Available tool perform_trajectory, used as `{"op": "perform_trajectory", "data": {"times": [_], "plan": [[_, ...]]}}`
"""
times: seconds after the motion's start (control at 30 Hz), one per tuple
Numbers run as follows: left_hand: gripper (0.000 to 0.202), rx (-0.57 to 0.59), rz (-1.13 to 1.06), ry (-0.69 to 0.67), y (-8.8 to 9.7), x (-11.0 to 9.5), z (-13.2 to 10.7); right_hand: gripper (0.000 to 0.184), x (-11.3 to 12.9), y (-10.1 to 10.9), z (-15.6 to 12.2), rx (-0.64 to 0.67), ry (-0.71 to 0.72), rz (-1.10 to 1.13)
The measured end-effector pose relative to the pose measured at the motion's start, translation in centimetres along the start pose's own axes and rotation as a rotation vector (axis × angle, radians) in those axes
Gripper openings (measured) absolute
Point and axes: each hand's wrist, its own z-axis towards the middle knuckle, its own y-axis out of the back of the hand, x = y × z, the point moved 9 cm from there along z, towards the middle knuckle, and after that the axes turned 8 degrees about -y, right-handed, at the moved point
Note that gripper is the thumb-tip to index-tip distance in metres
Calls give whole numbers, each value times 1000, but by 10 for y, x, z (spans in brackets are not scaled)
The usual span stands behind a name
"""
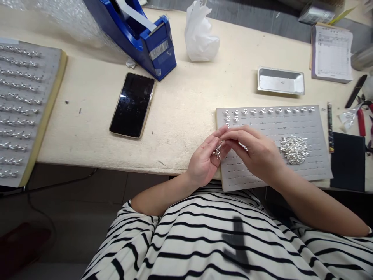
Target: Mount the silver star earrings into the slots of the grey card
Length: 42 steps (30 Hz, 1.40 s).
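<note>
Tightly, left hand [202, 163], right hand [252, 151], fingers [230, 134] pinching silver charm [217, 152] above slotted board [291, 124], loose charms [294, 149] beside

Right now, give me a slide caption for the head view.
Left hand and right hand hold silver pieces over a grey slotted board.

The table [87, 128] has a black phone [132, 105], a blue tape holder [159, 50], a metal tray [281, 81], a left gray board [23, 112], and a right gray board [309, 132].
</note>
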Motion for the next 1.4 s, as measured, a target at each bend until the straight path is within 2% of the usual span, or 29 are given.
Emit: {"op": "perform_trajectory", "data": {"times": [0.1, 0.37, 0.57, 0.67, 0.77, 0.87, 0.93, 1.17, 1.4], "plan": [[12, -11, 128, -16, 4, 1, 1, 19, -1, 10, -3, -48, -5, 54], [23, 17, 164, -90, -4, -5, 1, 17, -15, 19, -16, -100, -225, 130], [20, 13, 180, -106, -4, -4, 1, 11, -7, 19, -19, -119, -175, 41], [15, -20, 158, -72, 0, -3, 1, 12, -18, 23, -16, -138, -196, 4], [10, -37, 99, -28, 3, -3, 1, 14, -41, 27, -10, -198, -248, -83], [10, -25, 57, -17, 4, -3, 2, 16, -63, 19, -5, -160, -290, -172], [11, -14, 40, -16, 5, -4, 2, 16, -69, 11, -3, -123, -289, -194], [16, -19, 26, -19, 3, -5, 2, 19, -69, 0, -3, -122, -266, -242], [43, -34, -82, 5, 0, -7, 1, 20, -71, -5, -1, -121, -246, -274]]}}
